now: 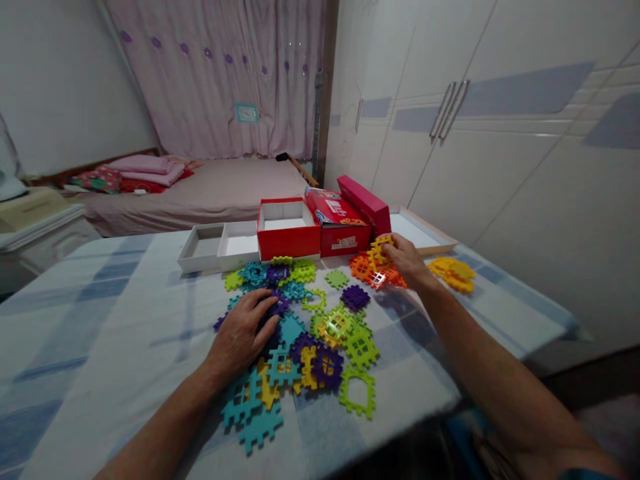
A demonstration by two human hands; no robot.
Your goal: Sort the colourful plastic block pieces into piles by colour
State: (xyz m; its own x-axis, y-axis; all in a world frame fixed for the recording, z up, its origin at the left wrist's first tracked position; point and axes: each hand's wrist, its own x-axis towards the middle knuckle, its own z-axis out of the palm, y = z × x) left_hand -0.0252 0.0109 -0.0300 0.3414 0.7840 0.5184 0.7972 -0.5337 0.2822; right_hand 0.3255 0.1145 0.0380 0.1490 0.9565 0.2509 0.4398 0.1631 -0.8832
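Observation:
My left hand (246, 327) rests on the left side of a mixed pile of plastic interlocking tiles, its fingers stretched over purple tiles (280, 303). In my right hand (401, 257) a yellow interlocking tile (381, 252) is pinched, held just above a group of orange tiles (363, 269). To the right of that hand lies a stack of yellow tiles (453, 273). Teal tiles (243, 399), green tiles (361, 347) and more purple tiles (327, 367) overlap in the pile, with some yellow ones among them. A single dark purple tile (355, 297) sits near the orange group.
Along the back of the cloth-covered table (115, 320) stand a white divided box (200, 250), an open red box (289, 240), a printed red box (345, 233) and a shallow tray (425, 230). Behind are a bed (240, 183) and a white wardrobe (525, 180).

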